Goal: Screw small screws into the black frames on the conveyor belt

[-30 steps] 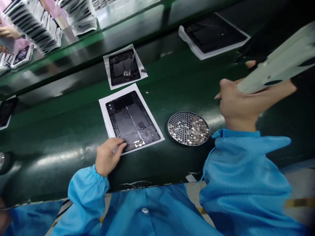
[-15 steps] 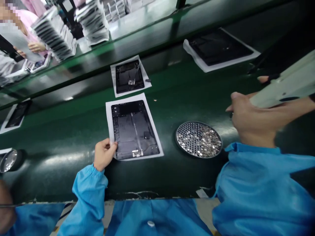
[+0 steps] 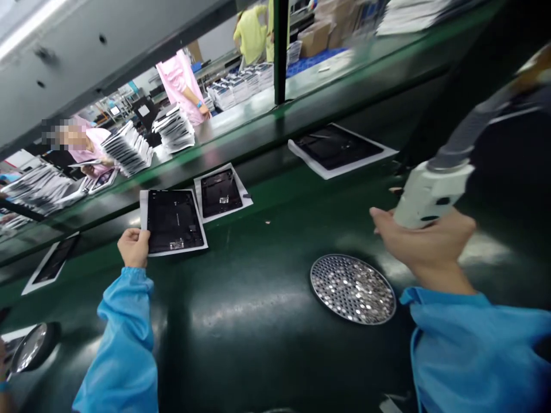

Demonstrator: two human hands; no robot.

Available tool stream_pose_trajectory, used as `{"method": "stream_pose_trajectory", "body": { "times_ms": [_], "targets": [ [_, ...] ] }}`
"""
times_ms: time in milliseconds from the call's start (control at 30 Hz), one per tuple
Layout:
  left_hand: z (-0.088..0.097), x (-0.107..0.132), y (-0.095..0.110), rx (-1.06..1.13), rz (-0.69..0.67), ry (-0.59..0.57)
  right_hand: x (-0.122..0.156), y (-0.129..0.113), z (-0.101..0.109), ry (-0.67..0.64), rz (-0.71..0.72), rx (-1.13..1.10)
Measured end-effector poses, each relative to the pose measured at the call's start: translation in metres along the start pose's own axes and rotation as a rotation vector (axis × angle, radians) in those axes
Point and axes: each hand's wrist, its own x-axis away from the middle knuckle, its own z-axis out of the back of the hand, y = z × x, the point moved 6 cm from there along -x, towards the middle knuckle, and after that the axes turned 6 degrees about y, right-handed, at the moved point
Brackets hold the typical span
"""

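My left hand (image 3: pixel 134 245) pinches the left edge of a black tablet housing (image 3: pixel 174 221) and the white sheet (image 3: pixel 144 201) under it, at the far side of the green bench. A small metal part shows near the housing's lower edge. My right hand (image 3: pixel 430 246) is wrapped round a pale green-white handheld power tool (image 3: pixel 424 195) with a grey ribbed sleeve at its upper end; the tool's working tip is hidden. Left of that hand lies a round perforated tray (image 3: pixel 321 281) scattered with many small shiny metal pieces, too small to name.
Beside the held housing lies a second tablet housing (image 3: pixel 219 192) on paper. Others rest at far right (image 3: pixel 340 146) and left (image 3: pixel 55 258). A round dish (image 3: pixel 30 350) sits lower left near a co-worker's hand (image 3: pixel 3 358). Paper stacks (image 3: pixel 127 149) and people stand beyond the ledge.
My left hand has moved the housing and sheet away from me and leftward, beside the second housing. The tool in my right hand is tilted more upright. The view has shifted upward.
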Motion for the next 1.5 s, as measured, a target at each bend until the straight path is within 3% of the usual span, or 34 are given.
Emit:
{"method": "stream_pose_trajectory", "body": {
  "times_ms": [133, 233, 333, 467, 567, 633, 867, 1167, 1267, 1500],
  "targets": [
    [-0.010, -0.047, -0.001, -0.125, -0.041, 0.027, -0.001, -0.001, -0.002, -0.031, -0.117, -0.054],
    [-0.013, -0.060, -0.013, -0.241, -0.083, -0.017, -0.002, -0.003, -0.003, -0.043, -0.126, -0.064],
    [-0.024, -0.038, -0.031, -0.353, -0.164, -0.131, -0.002, -0.006, -0.003, -0.064, -0.126, -0.076],
    [-0.047, 0.030, -0.052, -0.430, -0.286, -0.315, -0.002, -0.014, -0.001, -0.098, -0.132, -0.134],
    [-0.056, 0.073, -0.057, -0.449, -0.374, -0.410, 0.000, -0.024, 0.000, -0.199, -0.142, -0.218],
    [-0.057, 0.089, -0.057, -0.465, -0.406, -0.444, 0.001, -0.032, 0.001, -0.240, -0.128, -0.219],
    [-0.053, 0.095, -0.052, -0.528, -0.454, -0.458, 0.009, -0.051, 0.002, -0.308, -0.208, -0.543],
    [-0.058, 0.092, -0.038, -0.574, -0.583, -0.481, -0.001, -0.026, -0.005, -0.266, -0.242, -0.234],
    [-0.078, 0.092, -0.020, -0.608, -0.656, -0.548, -0.001, -0.026, -0.008, -0.269, -0.232, -0.247],
    [-0.161, 0.095, 0.033, -0.813, -0.815, -0.734, -0.006, -0.043, 0.000, -0.228, -0.179, -0.233]
  ]
}}
